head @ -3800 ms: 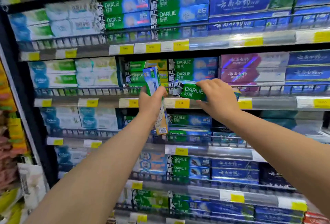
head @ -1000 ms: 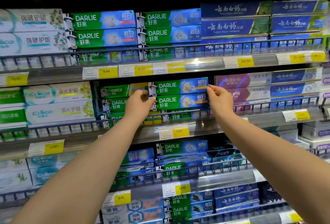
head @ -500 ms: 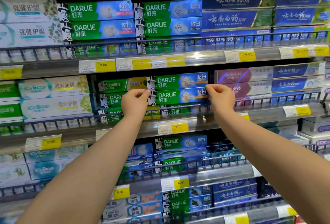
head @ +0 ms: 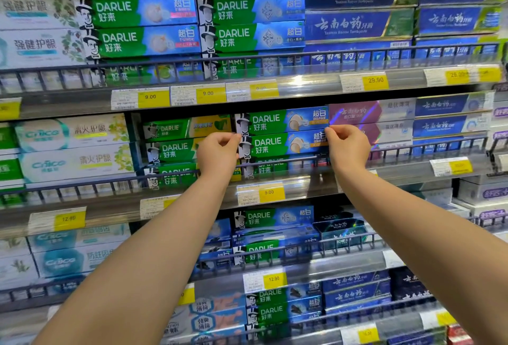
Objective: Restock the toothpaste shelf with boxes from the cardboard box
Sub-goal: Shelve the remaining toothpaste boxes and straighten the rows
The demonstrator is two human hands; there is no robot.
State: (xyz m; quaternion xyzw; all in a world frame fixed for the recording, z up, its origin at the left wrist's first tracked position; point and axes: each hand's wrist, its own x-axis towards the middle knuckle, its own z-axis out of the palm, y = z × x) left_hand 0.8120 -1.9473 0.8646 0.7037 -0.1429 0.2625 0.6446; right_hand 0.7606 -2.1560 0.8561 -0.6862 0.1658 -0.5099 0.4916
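Store shelving (head: 302,81), wire front rails (head: 275,56), yellow price tags (head: 154,97), glare.

L hand (head: 218,152) & R hand (head: 347,147) pinching ends of Darlie box (head: 283,145), mid shelf (head: 302,180)

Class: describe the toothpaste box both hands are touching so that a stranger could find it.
Find the second shelf rail from the top. Above it, two green-blue DARLIE boxes are stacked between the left hand and right hand. The lower box is it, fingers at both ends.
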